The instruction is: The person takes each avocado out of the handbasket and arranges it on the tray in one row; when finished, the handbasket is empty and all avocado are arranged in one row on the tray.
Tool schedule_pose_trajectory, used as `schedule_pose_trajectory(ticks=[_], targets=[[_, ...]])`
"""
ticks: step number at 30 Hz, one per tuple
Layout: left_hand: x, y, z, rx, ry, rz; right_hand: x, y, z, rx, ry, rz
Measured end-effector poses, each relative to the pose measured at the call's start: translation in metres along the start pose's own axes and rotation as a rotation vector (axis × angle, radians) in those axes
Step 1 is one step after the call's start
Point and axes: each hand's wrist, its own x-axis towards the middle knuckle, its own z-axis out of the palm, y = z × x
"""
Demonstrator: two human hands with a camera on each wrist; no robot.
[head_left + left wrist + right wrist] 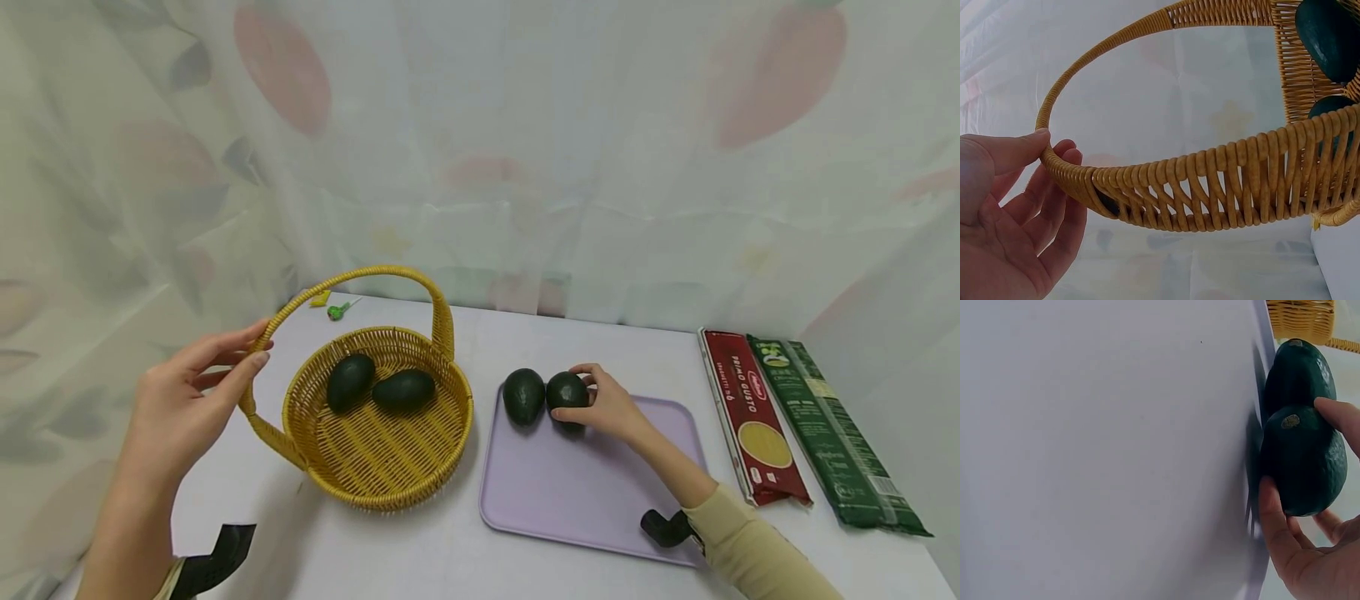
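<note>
My left hand pinches the handle of a yellow wicker basket between thumb and fingers, on its left side. Inside the basket lie two dark green avocados, one upright-leaning and one on its side. On a lilac tray to the right, my right hand grips an avocado with thumb and fingers around it. Another avocado sits right beside it at the tray's upper left; in the right wrist view the gripped avocado overlaps this one.
Right of the tray lie a red spaghetti pack and a green pack. Behind the basket are a small green-wrapped lollipop and a yellow wrapped piece. A patterned curtain hangs along the table's back edge.
</note>
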Motion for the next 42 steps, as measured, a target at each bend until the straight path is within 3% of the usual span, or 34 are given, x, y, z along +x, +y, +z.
schedule_pose_trajectory(ticks=[20,26,34,42], targets=[[0.0,-0.001,-0.002,-0.002,0.007,0.007,-0.005,-0.003,-0.002,-0.11,0.05,-0.078],[-0.001,-0.001,0.0,-0.016,0.019,0.017,-0.004,-0.006,-0.006,-0.15,0.12,-0.13],[-0.001,-0.004,0.002,-0.019,0.02,0.01,-0.002,-0.023,-0.009,-0.019,0.207,-0.292],[-0.002,-0.003,0.002,0.006,0.016,0.011,0.004,-0.049,0.0,0.078,0.179,-0.357]])
